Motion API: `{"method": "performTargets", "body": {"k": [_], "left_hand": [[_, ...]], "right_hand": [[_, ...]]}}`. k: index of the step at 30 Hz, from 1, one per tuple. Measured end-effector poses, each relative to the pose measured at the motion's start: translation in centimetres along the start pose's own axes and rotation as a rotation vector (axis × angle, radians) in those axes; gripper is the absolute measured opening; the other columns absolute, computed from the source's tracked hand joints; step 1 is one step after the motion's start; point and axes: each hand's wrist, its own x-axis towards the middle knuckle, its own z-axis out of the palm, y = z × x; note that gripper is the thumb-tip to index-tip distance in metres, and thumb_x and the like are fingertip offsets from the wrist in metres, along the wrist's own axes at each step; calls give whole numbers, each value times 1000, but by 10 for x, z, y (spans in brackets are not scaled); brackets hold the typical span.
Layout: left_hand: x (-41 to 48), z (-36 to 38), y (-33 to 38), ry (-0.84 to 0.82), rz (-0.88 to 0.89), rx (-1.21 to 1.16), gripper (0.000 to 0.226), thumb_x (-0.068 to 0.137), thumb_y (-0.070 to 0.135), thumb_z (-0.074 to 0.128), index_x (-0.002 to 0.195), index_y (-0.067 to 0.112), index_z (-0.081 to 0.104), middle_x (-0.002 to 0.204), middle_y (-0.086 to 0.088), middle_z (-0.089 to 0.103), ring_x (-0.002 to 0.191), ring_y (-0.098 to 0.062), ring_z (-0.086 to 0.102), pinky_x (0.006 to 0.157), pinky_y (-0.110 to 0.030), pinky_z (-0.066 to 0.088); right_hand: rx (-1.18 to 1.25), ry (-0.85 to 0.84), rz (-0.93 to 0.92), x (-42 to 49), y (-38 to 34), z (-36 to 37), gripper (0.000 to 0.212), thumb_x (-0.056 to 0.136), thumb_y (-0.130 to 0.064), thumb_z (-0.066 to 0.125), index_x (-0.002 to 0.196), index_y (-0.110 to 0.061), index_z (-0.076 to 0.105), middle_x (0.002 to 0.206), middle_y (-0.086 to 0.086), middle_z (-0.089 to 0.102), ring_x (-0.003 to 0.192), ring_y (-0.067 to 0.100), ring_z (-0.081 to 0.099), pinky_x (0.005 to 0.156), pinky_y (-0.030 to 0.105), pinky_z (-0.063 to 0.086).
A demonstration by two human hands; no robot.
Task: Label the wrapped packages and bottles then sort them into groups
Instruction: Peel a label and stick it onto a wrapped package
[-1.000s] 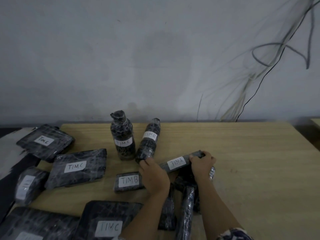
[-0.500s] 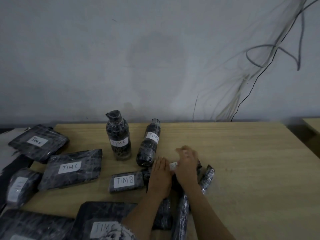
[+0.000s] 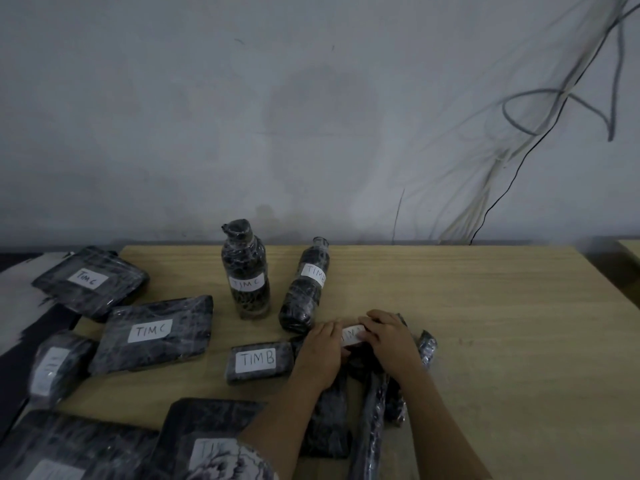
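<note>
Black film wraps the package point(image 3: 401, 319) whose white label point(image 3: 351, 334) the left hand point(image 3: 320, 353) and right hand point(image 3: 391, 341) press flat.

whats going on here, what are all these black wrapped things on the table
A person is labelling wrapped items at a wooden table. The left hand and right hand rest on a small wrapped package, apparently pressing down its white label. Nearby, an upright bottle and a flat package read TIM C, and a small block reads TIM B.
</note>
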Motion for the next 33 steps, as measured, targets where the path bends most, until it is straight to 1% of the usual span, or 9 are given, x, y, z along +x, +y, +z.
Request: {"method": "performTargets", "body": {"k": [3, 9, 14, 17, 21, 24, 26, 30, 33], "left_hand": [[2, -2, -3, -33, -80, -55, 63, 89, 39, 57, 138, 6, 37, 136, -10, 45, 124, -23, 42, 103, -28, 30], [1, -2, -3, -48, -135, -74, 63, 87, 35, 59, 137, 4, 36, 138, -11, 42, 125, -23, 39, 105, -27, 28], [0, -4, -2, -49, -133, -105, 62, 87, 30, 61, 138, 5, 36, 140, -12, 42, 128, -23, 39, 107, -27, 28], [-1, -1, 1, -14, -150, -67, 55, 85, 31, 63, 131, 8, 43, 133, -9, 48, 121, -22, 44, 100, -27, 33], [-3, 1, 0, 33, -200, -68, 52, 85, 33, 62, 129, 9, 47, 130, -8, 51, 118, -22, 46, 97, -28, 34], [-5, 1, -1, 35, -228, -125, 47, 86, 34, 62, 123, 9, 51, 124, -9, 54, 114, -23, 49, 95, -30, 37], [-4, 1, -3, 36, -244, -190, 42, 87, 31, 62, 120, 8, 54, 121, -10, 56, 112, -23, 50, 95, -31, 40], [-2, -4, -6, 28, -226, -210, 29, 93, 26, 53, 114, 7, 58, 117, -11, 60, 107, -24, 54, 88, -30, 39], [-3, -5, -7, 24, -218, -156, 28, 95, 19, 47, 119, 8, 56, 121, -11, 58, 110, -25, 53, 91, -30, 39]], "right_hand": [[23, -26, 57, -1, 2, -2, 47, 92, -30, 58, 132, -6, 53, 139, 4, 47, 127, 22, 40, 108, 23, 24], [37, -49, 77, -1, 6, -2, 42, 92, -3, 46, 134, -6, 51, 144, 3, 42, 131, 22, 36, 109, 20, 17], [75, -7, 144, -5, -4, 6, 54, 94, -39, 51, 137, -6, 47, 147, 3, 36, 135, 22, 28, 111, 25, 17], [47, 65, 167, -12, -14, 14, 58, 87, -52, 53, 120, -3, 58, 131, 7, 48, 124, 26, 38, 105, 30, 28], [-35, 165, 186, -5, -15, 26, 38, 81, -37, 51, 82, -3, 69, 96, 9, 63, 92, 31, 58, 86, 37, 46], [-128, 114, 185, 2, -9, 33, 42, 87, -31, 37, 81, -10, 72, 94, 4, 65, 91, 25, 58, 84, 33, 44], [-96, 177, 208, 1, -15, 23, 36, 87, -23, 43, 73, -6, 72, 86, 7, 66, 81, 28, 60, 77, 32, 49], [25, 144, 213, 9, -18, 14, 30, 97, -16, 46, 98, 3, 69, 116, 13, 59, 107, 31, 50, 97, 31, 31], [183, 93, 188, 3, -9, 11, 37, 91, -31, 59, 112, -2, 65, 127, 5, 51, 119, 24, 42, 92, 17, 18]]}}
